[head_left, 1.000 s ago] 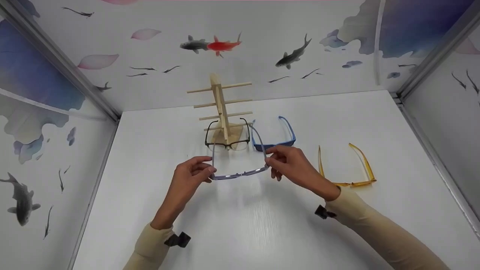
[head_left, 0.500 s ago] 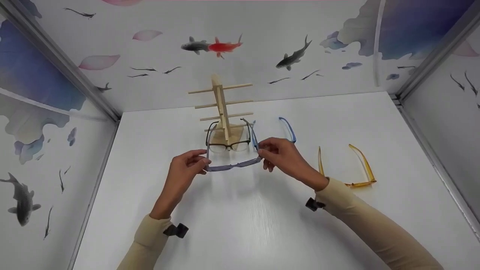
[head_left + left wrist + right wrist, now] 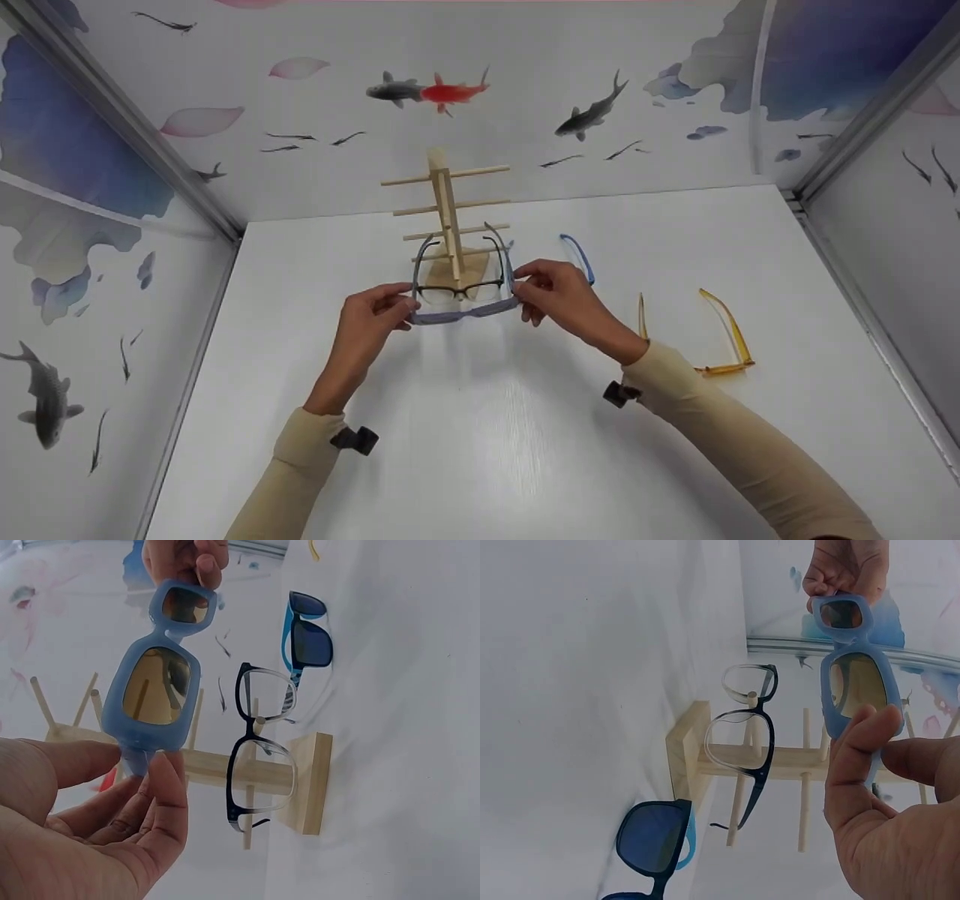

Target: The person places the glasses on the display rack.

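Both hands hold a pair of light blue-grey sunglasses [image 3: 465, 311] with brownish lenses, temples unfolded toward a wooden glasses stand [image 3: 444, 202]. My left hand [image 3: 369, 322] pinches the frame at its left hinge, and my right hand [image 3: 559, 296] pinches the right hinge. In the left wrist view the thumb and fingers close round the left end of the sunglasses [image 3: 154, 694]. Black-rimmed eyeglasses [image 3: 459, 291] with clear lower rims hang on the stand's lowest pegs. In the head view, the held sunglasses overlap them, and their temple tips reach near the second-lowest pegs.
Blue sunglasses [image 3: 656, 836] with dark lenses stand on the table right of the stand, partly hidden behind my right hand in the head view. Yellow glasses [image 3: 726, 367] lie farther right on the white table [image 3: 480, 450]. A fish-patterned wall [image 3: 330, 172] rises behind.
Both hands have carried the light blue-grey sunglasses forward and slightly left, toward the stand. My right hand now covers much of the blue sunglasses in the head view.
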A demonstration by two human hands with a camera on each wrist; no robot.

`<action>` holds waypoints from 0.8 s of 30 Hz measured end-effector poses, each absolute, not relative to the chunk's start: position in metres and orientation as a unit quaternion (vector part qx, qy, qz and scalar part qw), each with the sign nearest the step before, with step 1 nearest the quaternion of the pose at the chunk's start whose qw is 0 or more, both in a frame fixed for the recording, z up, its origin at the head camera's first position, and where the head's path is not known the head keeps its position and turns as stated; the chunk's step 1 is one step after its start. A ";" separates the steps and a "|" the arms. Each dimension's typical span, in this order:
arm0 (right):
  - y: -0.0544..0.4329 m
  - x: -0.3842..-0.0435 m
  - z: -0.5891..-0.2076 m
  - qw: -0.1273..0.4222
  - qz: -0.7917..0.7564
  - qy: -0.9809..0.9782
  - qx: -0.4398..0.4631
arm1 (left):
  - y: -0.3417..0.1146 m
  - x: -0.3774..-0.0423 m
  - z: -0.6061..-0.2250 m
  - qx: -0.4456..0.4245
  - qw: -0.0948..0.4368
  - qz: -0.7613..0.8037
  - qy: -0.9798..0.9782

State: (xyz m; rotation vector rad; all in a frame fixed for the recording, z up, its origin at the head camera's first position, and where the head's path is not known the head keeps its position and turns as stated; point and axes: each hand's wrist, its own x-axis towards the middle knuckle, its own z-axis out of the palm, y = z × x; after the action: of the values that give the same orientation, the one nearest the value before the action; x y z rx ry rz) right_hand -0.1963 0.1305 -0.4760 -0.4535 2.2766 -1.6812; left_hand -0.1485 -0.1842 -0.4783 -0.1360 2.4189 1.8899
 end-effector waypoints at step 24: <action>0.117 -0.226 -0.479 0.130 -0.592 0.789 -0.105 | -0.187 -0.183 -0.476 -0.051 0.010 0.607 0.793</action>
State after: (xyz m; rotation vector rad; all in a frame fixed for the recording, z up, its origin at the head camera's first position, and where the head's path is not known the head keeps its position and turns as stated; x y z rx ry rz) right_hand -0.2256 0.1175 -0.4788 -0.3047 2.2913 -1.7191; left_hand -0.1829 -0.1873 -0.4763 -0.1579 2.4752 1.8946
